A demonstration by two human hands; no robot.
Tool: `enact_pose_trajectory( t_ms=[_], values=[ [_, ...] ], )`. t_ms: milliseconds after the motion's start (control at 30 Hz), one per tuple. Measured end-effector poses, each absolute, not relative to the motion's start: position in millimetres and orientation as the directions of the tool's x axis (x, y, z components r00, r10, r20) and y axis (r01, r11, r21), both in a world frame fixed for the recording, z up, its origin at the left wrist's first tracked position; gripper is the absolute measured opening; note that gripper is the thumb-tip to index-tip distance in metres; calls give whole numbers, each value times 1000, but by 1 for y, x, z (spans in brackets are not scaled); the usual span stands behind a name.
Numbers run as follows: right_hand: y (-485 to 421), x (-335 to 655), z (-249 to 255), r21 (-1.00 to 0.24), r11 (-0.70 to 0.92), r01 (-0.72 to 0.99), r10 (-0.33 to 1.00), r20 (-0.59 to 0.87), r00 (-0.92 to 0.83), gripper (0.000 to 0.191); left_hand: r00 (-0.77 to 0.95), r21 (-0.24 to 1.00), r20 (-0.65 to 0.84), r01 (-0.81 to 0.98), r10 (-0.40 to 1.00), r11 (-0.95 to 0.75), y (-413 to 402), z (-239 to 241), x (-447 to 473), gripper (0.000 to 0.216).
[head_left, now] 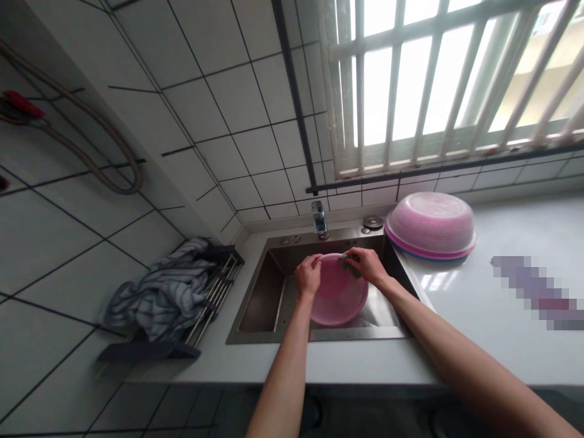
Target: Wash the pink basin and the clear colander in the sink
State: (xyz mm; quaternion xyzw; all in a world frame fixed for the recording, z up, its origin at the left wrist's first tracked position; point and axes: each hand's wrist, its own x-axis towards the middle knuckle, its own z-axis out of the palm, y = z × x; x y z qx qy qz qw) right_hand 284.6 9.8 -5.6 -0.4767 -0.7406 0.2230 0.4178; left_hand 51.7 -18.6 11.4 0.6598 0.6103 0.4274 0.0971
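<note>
A pink plastic basin (336, 295) is tilted up inside the steel sink (264, 292). My left hand (308, 275) is closed on the basin's upper left rim. My right hand (367, 265) is closed on a dark green scrubbing pad (350, 263) and presses it against the basin's upper right rim. Both forearms reach in from the bottom edge of the view.
A tap (319, 218) stands behind the sink. Upside-down pink basins (431, 226) are stacked on the white counter (479, 316) to the right. A striped cloth (168, 291) lies on a dish rack (207, 304) to the left. A barred window (447, 79) is above.
</note>
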Motion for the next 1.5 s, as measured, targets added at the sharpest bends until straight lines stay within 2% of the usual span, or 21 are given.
enact_pose_trajectory(
  t_ms=[133, 333, 467, 633, 833, 1033, 1133, 1367, 1500],
  values=[
    [13, 287, -9, -756, 399, 519, 913, 381, -147, 15, -162, 654, 455, 728, 876, -205, -18, 12, 51, 23],
    [4, 262, 0, -648, 511, 565, 857, 439, -270, 25, 54, 576, 393, 764, 918, -291, -18, 10, 60, 22],
    [9, 260, 1, -668, 507, 545, 859, 439, -261, 25, -11, 598, 391, 764, 920, -245, -11, 11, 54, 22],
    [18, 269, -7, -747, 398, 532, 913, 378, -152, 19, -80, 625, 400, 752, 913, -209, -5, 12, 47, 22],
    [12, 256, -5, -707, 499, 501, 866, 434, -249, 25, 53, 592, 366, 757, 929, -276, -9, 11, 60, 18],
    [22, 274, -7, -762, 423, 491, 904, 393, -169, 18, -82, 634, 377, 749, 923, -193, -6, 12, 53, 22],
    [19, 277, -10, -760, 407, 507, 911, 376, -168, 17, -61, 652, 378, 726, 924, -219, -9, 10, 51, 23],
    [3, 249, -2, -653, 558, 512, 830, 442, -340, 21, 39, 621, 290, 752, 956, -219, -24, 8, 62, 16],
    [9, 266, -5, -703, 489, 516, 871, 426, -244, 21, -59, 649, 325, 740, 944, -177, -22, 13, 57, 19]
  ],
)
